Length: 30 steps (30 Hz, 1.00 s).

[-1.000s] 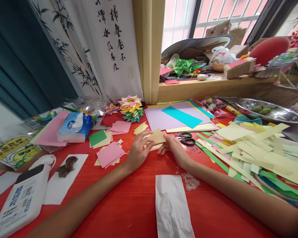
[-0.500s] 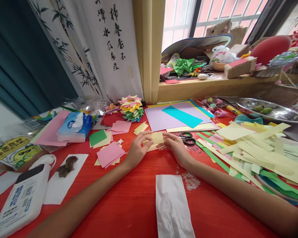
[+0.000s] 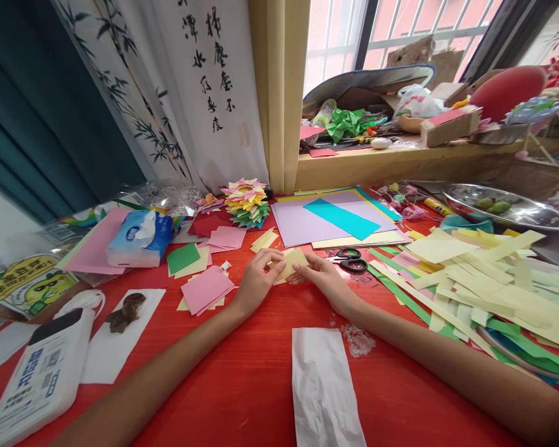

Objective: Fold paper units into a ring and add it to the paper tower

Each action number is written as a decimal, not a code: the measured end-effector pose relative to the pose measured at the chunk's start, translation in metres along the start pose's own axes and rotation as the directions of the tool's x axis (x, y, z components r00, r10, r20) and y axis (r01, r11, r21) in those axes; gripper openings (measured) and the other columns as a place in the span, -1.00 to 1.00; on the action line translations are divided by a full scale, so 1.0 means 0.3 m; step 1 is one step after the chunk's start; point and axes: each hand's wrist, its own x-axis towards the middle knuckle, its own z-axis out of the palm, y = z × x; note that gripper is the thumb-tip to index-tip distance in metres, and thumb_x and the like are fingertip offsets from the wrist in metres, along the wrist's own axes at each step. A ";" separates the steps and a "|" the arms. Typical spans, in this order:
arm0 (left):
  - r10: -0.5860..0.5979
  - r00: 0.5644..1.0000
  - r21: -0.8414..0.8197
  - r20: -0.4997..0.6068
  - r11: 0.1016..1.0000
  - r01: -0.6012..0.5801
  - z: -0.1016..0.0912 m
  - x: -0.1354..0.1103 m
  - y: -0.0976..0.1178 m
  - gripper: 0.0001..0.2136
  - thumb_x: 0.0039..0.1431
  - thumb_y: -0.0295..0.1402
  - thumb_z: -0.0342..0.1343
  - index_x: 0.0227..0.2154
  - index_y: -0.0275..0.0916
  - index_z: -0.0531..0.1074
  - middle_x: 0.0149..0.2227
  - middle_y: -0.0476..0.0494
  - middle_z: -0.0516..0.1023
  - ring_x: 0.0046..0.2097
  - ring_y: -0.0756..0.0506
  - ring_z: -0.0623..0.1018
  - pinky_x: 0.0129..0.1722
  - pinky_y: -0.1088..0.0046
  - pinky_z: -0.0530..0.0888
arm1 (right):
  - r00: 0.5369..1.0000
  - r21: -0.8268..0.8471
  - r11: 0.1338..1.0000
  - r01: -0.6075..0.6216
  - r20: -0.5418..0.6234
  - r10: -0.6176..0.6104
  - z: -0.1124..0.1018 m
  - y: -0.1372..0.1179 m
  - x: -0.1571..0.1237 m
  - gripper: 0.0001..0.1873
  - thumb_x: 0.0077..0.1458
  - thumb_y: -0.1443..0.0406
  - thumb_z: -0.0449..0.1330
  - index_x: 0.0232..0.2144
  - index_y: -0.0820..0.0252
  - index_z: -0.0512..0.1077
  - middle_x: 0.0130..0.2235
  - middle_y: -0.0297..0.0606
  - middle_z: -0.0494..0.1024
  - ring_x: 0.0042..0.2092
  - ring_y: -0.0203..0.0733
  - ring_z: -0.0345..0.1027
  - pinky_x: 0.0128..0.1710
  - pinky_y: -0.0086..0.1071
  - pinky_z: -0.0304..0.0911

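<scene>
A small piece of pale yellow paper (image 3: 292, 263) is held between both hands above the red table. My left hand (image 3: 259, 273) pinches its left side, thumb in front and fingers behind. On the right side, my right hand (image 3: 324, 276) grips it between thumb and fingers. Black-handled scissors (image 3: 353, 266) lie just beyond my right hand. Left of my left hand are stacked pink paper squares (image 3: 208, 290), with a green paper square (image 3: 183, 259) farther off. A folded yellow piece (image 3: 264, 239) lies behind the left fingers.
Paper strips and offcuts (image 3: 488, 279) heap up at the right. Large lilac sheets (image 3: 298, 226) lie at the back beside a layered paper model (image 3: 246, 203). A tissue pack (image 3: 142, 239) and a white box (image 3: 46, 372) stand left. White crumpled paper (image 3: 326, 385) lies in front.
The yellow paper has tilted and its face now shows as a slanted shape between the hands. My right thumb has come round onto its front; the arms stay nearly in place.
</scene>
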 end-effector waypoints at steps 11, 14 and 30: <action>-0.116 0.991 -0.078 0.066 0.990 0.121 0.011 -0.006 -0.002 -0.78 0.09 -0.28 0.04 -0.20 -0.21 0.28 -0.17 -0.06 0.39 -0.22 0.00 0.41 -0.24 0.50 0.33 | 0.998 0.060 0.998 -0.014 -0.053 0.017 -0.003 -0.001 0.002 -0.75 -0.08 0.16 0.23 -0.40 0.23 0.43 -0.41 -0.28 0.54 -0.42 -0.25 0.44 -0.34 -0.40 0.34; -0.109 0.990 -0.070 0.088 0.991 0.116 0.010 -0.006 -0.005 -0.76 0.10 -0.26 0.04 -0.18 -0.21 0.28 -0.17 -0.06 0.39 -0.26 0.01 0.40 -0.27 0.50 0.33 | 0.998 0.059 0.998 -0.016 -0.056 0.019 -0.002 -0.002 0.002 -0.73 -0.10 0.14 0.24 -0.40 0.24 0.43 -0.43 -0.28 0.54 -0.44 -0.25 0.43 -0.37 -0.40 0.33; -0.069 0.988 -0.097 0.137 0.992 0.083 0.010 -0.010 0.000 -0.76 0.09 -0.34 0.03 -0.15 -0.21 0.28 -0.16 -0.08 0.40 -0.14 -0.03 0.41 -0.23 0.50 0.33 | 0.996 0.027 1.000 -0.010 -0.085 0.012 -0.008 0.010 0.005 -0.77 -0.07 0.16 0.22 -0.42 0.19 0.37 -0.44 -0.31 0.51 -0.48 -0.26 0.39 -0.41 -0.38 0.33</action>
